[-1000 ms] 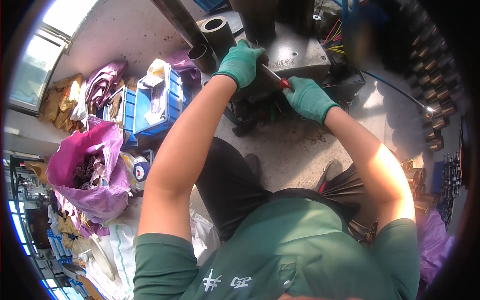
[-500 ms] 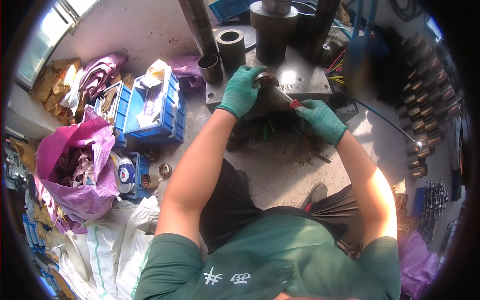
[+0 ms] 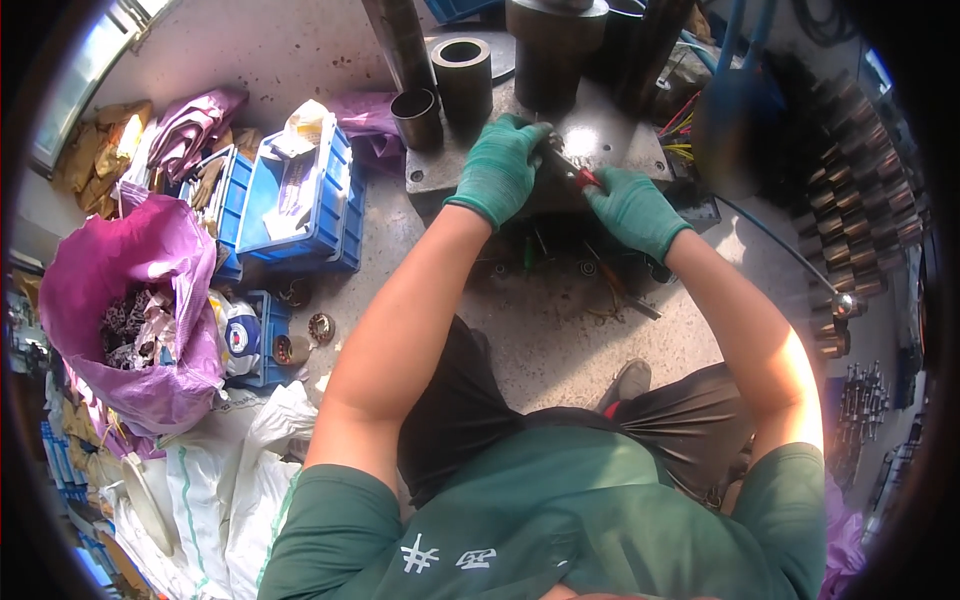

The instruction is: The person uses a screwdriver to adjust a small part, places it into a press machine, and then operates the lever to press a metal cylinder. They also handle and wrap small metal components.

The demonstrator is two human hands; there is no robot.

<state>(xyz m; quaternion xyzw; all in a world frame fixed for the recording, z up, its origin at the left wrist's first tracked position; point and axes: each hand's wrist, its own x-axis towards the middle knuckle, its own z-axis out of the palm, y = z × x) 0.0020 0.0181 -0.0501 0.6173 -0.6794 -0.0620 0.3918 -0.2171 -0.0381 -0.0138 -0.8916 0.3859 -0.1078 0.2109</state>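
In a green glove, my left hand (image 3: 497,168) is closed at the front of a grey steel machine bed (image 3: 590,158), its fingers curled round a small metal part (image 3: 548,143) that they mostly hide. My right hand (image 3: 637,210), gloved alike, grips the red handle (image 3: 586,178) of a slim metal tool. The tool's shank slants up and left, its tip meeting the part at my left fingertips. I cannot tell the tool's exact kind. Beyond my left hand stand a thick steel sleeve (image 3: 462,80) and a shorter tube (image 3: 416,120), both upright and untouched.
A heavy steel column (image 3: 545,60) rises behind my hands. To the left are blue crates (image 3: 300,215), a purple sack (image 3: 130,240) of scrap and white sacks (image 3: 200,510). Stacked metal cylinders (image 3: 850,190) line the right side. A ringed part (image 3: 321,327) lies on the floor.
The red-handled tool has moved up and left, closer to my left hand. My left hand has shifted slightly right and turned, so the round metal part shows less.
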